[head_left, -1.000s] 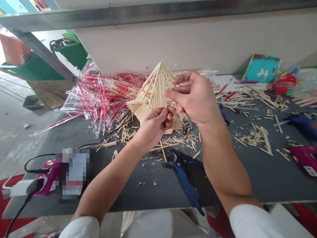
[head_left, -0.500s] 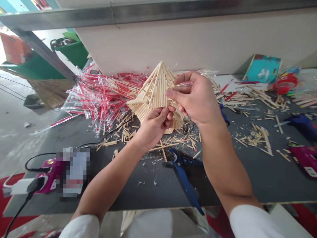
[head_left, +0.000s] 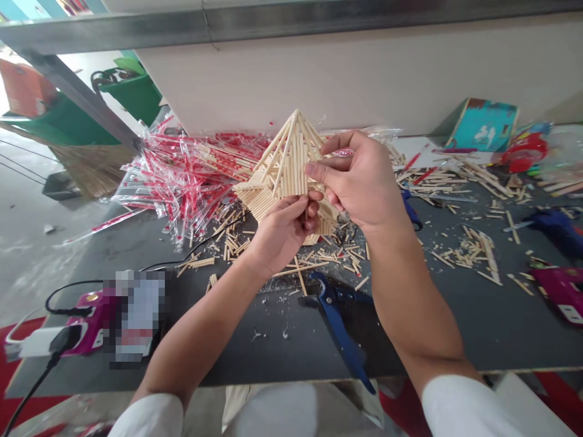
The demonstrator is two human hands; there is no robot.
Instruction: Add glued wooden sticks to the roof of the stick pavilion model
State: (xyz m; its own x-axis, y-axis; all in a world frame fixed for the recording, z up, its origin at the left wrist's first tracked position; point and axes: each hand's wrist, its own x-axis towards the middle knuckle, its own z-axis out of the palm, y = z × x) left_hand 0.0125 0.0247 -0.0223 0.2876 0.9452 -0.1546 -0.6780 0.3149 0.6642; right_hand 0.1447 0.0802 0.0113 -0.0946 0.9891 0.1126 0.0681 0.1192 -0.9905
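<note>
A model built of thin wooden sticks (head_left: 294, 159) stands in the middle of the table, with a pointed, cone-like roof above a flared lower layer. My left hand (head_left: 291, 224) is closed at the foot of the roof's front face, thumb and fingers pinched at the lower end of an upright wooden stick (head_left: 305, 182). My right hand (head_left: 359, 176) pinches higher on that stick with thumb and forefinger, at the right edge of the filled face. My fingers hide part of the lower layer.
Red-and-clear plastic wrappers (head_left: 182, 176) are heaped at left. Cut stick pieces (head_left: 469, 249) litter the right. A blue-handled cutter (head_left: 339, 328) lies near the front edge. A purple power strip (head_left: 93, 312) and a blurred phone (head_left: 141, 315) are at left, a blue glue gun (head_left: 553, 227) at right.
Almost nothing differs. My left thumb and fingers have shifted very slightly at the foot of the stick; my right hand keeps its pinch in place.
</note>
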